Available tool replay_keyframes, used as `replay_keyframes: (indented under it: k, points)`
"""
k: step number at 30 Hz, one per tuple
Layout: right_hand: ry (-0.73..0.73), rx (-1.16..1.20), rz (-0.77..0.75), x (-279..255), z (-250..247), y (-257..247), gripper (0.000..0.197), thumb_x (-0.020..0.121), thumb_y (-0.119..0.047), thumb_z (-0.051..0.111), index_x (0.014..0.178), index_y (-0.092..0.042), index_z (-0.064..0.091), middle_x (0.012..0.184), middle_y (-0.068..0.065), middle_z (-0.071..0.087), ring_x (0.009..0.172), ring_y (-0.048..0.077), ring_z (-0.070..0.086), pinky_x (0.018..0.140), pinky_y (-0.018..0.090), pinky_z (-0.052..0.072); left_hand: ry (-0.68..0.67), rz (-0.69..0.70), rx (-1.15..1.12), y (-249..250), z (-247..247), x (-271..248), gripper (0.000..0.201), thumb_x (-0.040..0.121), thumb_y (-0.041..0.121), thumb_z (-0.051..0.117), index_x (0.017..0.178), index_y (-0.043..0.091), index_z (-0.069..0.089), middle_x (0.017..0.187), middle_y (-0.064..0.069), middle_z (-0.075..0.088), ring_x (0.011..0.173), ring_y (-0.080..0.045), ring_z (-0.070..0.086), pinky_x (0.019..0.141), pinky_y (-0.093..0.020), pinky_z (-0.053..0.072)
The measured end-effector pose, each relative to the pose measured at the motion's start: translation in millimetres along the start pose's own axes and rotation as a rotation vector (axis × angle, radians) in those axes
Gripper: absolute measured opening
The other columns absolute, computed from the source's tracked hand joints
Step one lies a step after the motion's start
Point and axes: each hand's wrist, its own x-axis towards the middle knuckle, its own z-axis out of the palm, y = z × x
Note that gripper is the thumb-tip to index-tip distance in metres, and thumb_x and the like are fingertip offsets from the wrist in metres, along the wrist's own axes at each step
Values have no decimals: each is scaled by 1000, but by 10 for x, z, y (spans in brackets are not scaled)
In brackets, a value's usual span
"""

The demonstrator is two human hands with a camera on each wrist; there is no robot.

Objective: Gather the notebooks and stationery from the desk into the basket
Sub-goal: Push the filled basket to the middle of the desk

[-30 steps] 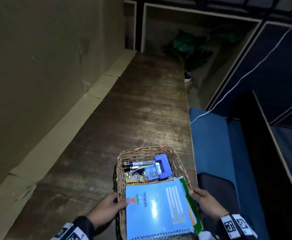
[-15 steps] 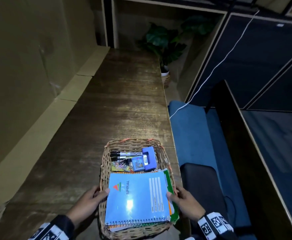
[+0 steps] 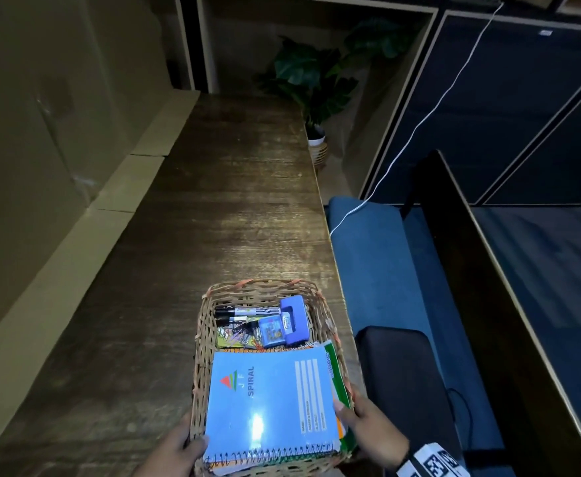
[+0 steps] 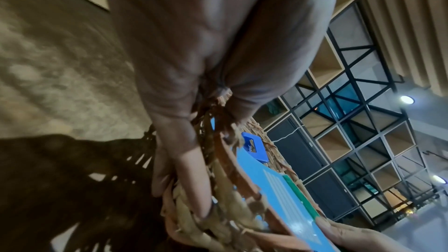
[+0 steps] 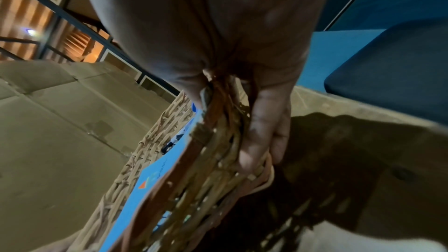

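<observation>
A woven basket (image 3: 205,325) sits at the near right edge of the wooden desk (image 3: 213,201). Inside lie a blue spiral notebook (image 3: 268,404) on top of a green notebook (image 3: 338,376), with black markers (image 3: 244,311), a blue stapler (image 3: 294,320), a small blue box (image 3: 270,331) and a packet of clips (image 3: 235,339) behind them. My left hand (image 3: 178,445) grips the basket's near left wall (image 4: 232,210), thumb over the rim. My right hand (image 3: 368,421) grips the near right wall (image 5: 208,179), its thumb on the notebooks' edge. I cannot tell whether the basket is lifted.
Flattened cardboard (image 3: 75,235) lines the wall on the left. A potted plant (image 3: 316,84) stands past the desk's far right corner. A blue seat (image 3: 378,270) and a dark cushion (image 3: 406,373) lie right of the desk, with a white cable (image 3: 419,122) above.
Both hands have moved from beside the basket to gripping its near walls, thumbs now over the rim. The head view has swung right.
</observation>
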Motion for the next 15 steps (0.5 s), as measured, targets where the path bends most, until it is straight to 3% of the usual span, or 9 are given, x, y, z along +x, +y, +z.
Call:
replay_keyframes:
  k: [2,3,5,6,8,11,13,15]
  points:
    - [18,14,-13,69,-73,-134,50,98,-25,46,145,-27,28,137,-13,51,127,5,47,107,22,36,-4,-26,-42,204,-15,73,43,93,-3,49,127,22,46,103,2,65,81,-4,68,55,-10,49]
    - [26,14,-29,119,-132,-218,50,98,-25,45,144,-27,28,139,-13,49,129,6,45,109,25,34,-10,-33,-46,306,-26,125,41,94,-4,47,122,25,47,98,4,67,70,-7,70,52,-18,53]
    - [54,15,-74,256,-266,-423,46,98,-26,46,141,-29,31,136,-14,51,129,8,46,111,30,34,-19,-10,-26,560,-61,250,38,95,-4,44,116,27,51,88,5,74,68,-19,69,54,-34,58]
    - [72,14,-91,327,-332,-550,46,97,-28,46,141,-28,33,135,-13,53,127,9,49,111,34,36,-21,12,-15,715,-81,323,35,95,-4,43,113,24,52,82,5,76,66,-23,68,52,-36,58]
    - [107,12,-106,525,-484,-797,48,96,-31,47,142,-24,35,135,-7,56,125,13,52,110,42,38,-27,49,-4,1039,-143,541,32,96,-2,43,112,24,52,78,2,76,59,-22,67,45,-32,57]
    - [175,22,-129,881,-725,-1144,47,96,-34,47,140,-25,36,139,-2,53,127,20,51,108,50,39,-20,97,28,1549,-230,925,31,97,1,42,118,22,50,88,-4,71,56,-16,66,47,-30,57]
    - [211,70,-104,1124,-877,-1379,43,96,-35,48,137,-26,39,134,0,57,120,27,56,99,53,47,-11,127,36,1861,-263,1183,30,96,-1,41,119,17,49,85,-7,66,49,-12,64,44,-27,55]
    - [206,136,-51,1301,-1017,-1629,41,97,-35,45,137,-28,37,130,-1,54,114,32,57,81,48,57,-3,156,70,2153,-289,1425,32,95,-4,40,117,18,49,91,-7,65,57,-13,64,44,-25,55]
